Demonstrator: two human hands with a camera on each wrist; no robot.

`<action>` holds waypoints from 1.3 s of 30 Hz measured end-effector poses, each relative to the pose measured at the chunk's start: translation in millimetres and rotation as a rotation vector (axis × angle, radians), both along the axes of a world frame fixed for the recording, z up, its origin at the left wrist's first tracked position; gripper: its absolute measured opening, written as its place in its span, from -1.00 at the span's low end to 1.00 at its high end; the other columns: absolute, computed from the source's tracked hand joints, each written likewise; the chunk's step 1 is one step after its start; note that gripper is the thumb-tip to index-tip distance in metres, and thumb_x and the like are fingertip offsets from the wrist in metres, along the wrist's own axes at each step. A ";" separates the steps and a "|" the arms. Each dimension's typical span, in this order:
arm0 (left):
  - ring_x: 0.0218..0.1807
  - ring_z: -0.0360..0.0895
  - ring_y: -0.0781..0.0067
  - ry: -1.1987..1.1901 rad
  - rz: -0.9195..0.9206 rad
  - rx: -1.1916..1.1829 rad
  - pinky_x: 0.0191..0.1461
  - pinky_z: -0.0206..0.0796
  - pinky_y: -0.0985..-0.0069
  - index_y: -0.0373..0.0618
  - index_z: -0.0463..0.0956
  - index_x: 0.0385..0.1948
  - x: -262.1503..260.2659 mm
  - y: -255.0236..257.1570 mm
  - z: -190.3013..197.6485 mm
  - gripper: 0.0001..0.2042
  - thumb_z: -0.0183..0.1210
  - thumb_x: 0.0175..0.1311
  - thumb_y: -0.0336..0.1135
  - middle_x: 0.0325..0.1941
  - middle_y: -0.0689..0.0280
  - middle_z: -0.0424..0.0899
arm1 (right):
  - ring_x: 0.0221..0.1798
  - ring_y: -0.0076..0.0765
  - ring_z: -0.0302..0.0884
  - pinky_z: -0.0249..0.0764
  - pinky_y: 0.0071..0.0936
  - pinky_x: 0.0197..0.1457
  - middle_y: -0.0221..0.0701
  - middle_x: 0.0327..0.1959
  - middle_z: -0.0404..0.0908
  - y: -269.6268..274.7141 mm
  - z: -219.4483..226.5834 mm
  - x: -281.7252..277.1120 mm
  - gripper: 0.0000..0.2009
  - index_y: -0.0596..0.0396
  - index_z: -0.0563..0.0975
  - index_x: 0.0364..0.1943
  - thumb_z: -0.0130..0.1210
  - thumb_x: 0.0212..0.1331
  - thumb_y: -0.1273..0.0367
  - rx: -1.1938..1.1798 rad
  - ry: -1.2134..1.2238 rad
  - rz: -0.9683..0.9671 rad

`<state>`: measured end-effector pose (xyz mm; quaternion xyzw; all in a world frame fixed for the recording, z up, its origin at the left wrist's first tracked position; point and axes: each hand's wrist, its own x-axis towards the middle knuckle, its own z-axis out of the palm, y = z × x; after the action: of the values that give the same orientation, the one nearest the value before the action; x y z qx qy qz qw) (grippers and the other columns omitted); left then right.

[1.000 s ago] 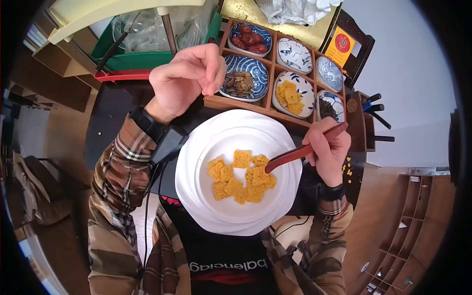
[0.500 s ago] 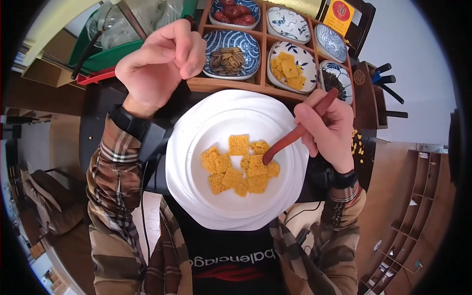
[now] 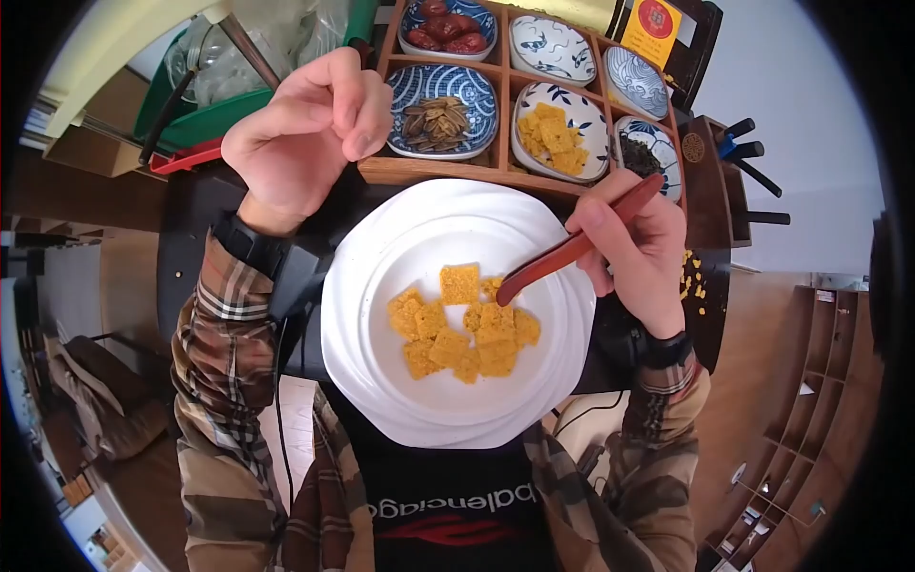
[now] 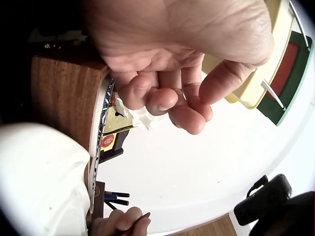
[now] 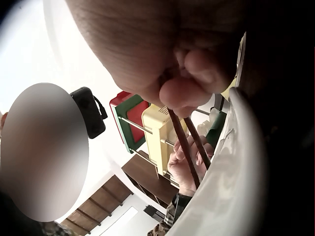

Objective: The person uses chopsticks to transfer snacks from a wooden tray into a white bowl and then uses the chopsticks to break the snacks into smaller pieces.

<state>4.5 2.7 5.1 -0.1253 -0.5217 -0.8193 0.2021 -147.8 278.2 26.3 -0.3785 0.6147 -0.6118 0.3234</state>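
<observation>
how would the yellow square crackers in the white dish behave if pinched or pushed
The yellow square crackers look grainy and rough, so they're probably brittle and may shed crumbs when squeezed. Their flat shape suggests sliding rather than rolling, and overlapping ones might shift together.

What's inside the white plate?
Square yellow crackers, several overlapping, lie in the plate; the tongs partly cover those near their tip. Whatever lies beneath the crackers is hidden.

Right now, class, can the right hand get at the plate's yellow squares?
Likely yes: the right hand holds brown tongs that end by the yellow squares, and nothing seems in the way.
</observation>
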 end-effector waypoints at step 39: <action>-0.48 0.27 0.49 -0.007 0.012 -0.009 -0.35 0.10 0.56 -0.11 0.32 -0.52 0.1 0.3 0.5 -0.85 -0.08 0.08 -0.25 -0.56 0.27 0.43 | -0.66 -0.76 0.40 0.11 -0.79 -0.67 -0.39 -0.50 0.66 -0.8 5.1 -9.4 -0.84 0.20 0.57 -0.24 0.11 0.43 0.37 0.086 -0.084 0.068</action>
<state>4.6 3.0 5.6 -0.1201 -0.5270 -0.8162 0.2044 -157.2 277.4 31.4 -0.3588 0.6131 -0.5889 0.3854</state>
